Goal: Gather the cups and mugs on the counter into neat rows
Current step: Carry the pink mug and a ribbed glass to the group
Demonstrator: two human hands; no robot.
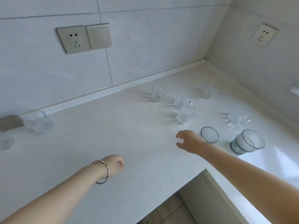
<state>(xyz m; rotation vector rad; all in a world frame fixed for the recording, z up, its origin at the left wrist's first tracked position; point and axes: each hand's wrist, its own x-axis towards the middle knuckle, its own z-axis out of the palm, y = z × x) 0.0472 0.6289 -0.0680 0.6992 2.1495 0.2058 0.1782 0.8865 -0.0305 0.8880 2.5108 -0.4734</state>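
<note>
Several clear glass cups and mugs stand scattered on the white counter [113,126]. A handled mug [157,92] is near the back wall, two more mugs [182,99] [185,113] sit in front of it, a small cup [207,92] is farther right, and a low cup [237,119] lies at the right. Two blue-tinted tumblers [209,135] [248,141] stand nearest me. My right hand [188,141] hovers open just left of the nearer tumbler, holding nothing. My left hand [114,164], wearing a bracelet, is curled shut over bare counter. Two blurred glasses [38,122] [6,142] sit far left.
The counter forms a corner, with tiled walls behind and on the right. Wall sockets [73,39] [263,35] are mounted above. The counter's front edge [161,196] cuts inward below my arms, with floor tiles beneath. A grey-brown object [11,122] sits at the far left.
</note>
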